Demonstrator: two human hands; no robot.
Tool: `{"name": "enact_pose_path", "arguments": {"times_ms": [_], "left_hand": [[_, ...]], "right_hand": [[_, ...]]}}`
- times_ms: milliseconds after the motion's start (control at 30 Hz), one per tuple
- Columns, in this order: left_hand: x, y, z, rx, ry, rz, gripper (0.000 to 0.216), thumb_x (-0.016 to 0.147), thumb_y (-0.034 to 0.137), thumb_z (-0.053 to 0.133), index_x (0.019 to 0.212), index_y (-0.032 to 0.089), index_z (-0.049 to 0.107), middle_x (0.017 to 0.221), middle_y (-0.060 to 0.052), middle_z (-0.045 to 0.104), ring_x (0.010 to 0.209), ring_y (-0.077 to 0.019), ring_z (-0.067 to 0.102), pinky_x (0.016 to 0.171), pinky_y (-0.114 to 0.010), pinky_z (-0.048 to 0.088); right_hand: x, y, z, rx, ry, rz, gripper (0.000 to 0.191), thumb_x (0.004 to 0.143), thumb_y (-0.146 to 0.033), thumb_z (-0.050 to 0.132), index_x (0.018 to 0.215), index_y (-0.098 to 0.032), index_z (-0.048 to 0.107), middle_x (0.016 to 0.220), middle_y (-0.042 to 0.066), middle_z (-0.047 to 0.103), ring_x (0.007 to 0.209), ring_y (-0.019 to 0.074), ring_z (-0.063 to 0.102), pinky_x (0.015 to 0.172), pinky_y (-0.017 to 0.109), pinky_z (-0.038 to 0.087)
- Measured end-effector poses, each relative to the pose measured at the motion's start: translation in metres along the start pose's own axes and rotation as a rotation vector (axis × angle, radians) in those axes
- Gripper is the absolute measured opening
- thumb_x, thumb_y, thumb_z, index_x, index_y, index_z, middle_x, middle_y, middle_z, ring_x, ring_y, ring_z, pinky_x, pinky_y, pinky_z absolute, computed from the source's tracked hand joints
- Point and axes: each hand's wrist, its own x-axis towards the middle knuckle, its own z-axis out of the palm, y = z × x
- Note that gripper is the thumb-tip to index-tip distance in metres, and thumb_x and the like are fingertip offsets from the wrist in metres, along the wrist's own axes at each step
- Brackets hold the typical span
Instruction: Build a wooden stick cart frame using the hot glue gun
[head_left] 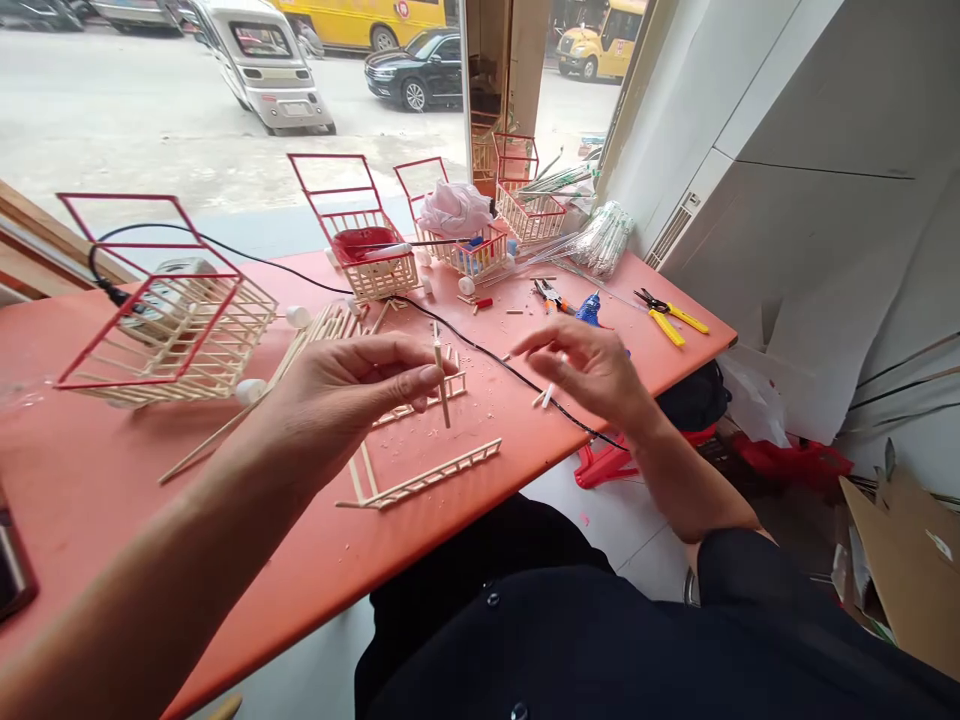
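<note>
Between thumb and fingers, my left hand (360,380) pinches a short, thin wooden stick (444,395), held nearly upright above the table. My right hand (589,365) hovers to its right with fingers bent and apart, and nothing shows in it. Below the hands lies a ladder-like strip of small sticks (442,475), joined to loose-looking longer sticks on its left. A second similar strip (409,408) is partly hidden behind my left hand. Close to my right hand are short white pieces (547,396) on the table.
Small stick carts with red handles (367,260) stand along the back of the orange table (285,610). A power strip (180,290) sits in the left cart. A black cable (465,338) crosses the tabletop. Pliers (551,297), a blue glue gun (590,308) and yellow-handled wire strippers (671,315) lie right.
</note>
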Motion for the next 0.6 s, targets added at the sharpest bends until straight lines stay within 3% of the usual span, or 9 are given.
{"name": "enact_pose_path", "arguments": {"times_ms": [100,200,500,600], "left_hand": [[-0.008,0.008,0.010,0.047,0.045,0.044,0.023,0.066,0.041,0.094,0.072,0.022,0.082,0.069,-0.002,0.068,0.067,-0.0129,0.058,0.063,-0.027,0.048],[-0.017,0.011,0.017,0.045,0.111,0.085,0.022,0.067,0.041,0.094,0.073,0.023,0.082,0.072,-0.002,0.070,0.070,-0.0142,0.060,0.066,-0.028,0.050],[-0.030,0.000,0.029,-0.022,0.131,0.073,0.024,0.068,0.041,0.096,0.075,0.023,0.081,0.076,-0.002,0.075,0.079,-0.0174,0.069,0.079,-0.030,0.060],[-0.041,0.004,0.031,0.041,0.151,0.080,0.026,0.073,0.043,0.093,0.086,0.024,0.083,0.082,-0.002,0.077,0.081,-0.0184,0.071,0.079,-0.030,0.062]], "right_hand": [[0.007,-0.017,0.032,0.250,-0.161,0.057,0.040,0.093,-0.058,0.078,0.103,-0.020,0.080,0.103,0.004,0.079,0.088,0.0130,0.069,0.076,0.026,0.053],[0.013,-0.016,0.047,0.442,-0.247,0.102,0.042,0.089,-0.058,0.082,0.103,-0.018,0.078,0.097,0.003,0.077,0.088,0.0130,0.069,0.076,0.025,0.053],[0.001,-0.014,0.056,0.612,-0.297,0.118,0.041,0.085,-0.054,0.087,0.091,-0.017,0.071,0.084,-0.001,0.067,0.081,0.0110,0.062,0.076,0.025,0.051],[-0.005,-0.018,0.053,0.562,-0.302,0.102,0.042,0.089,-0.058,0.082,0.088,-0.017,0.068,0.083,-0.001,0.066,0.078,0.0106,0.060,0.072,0.025,0.049]]}}
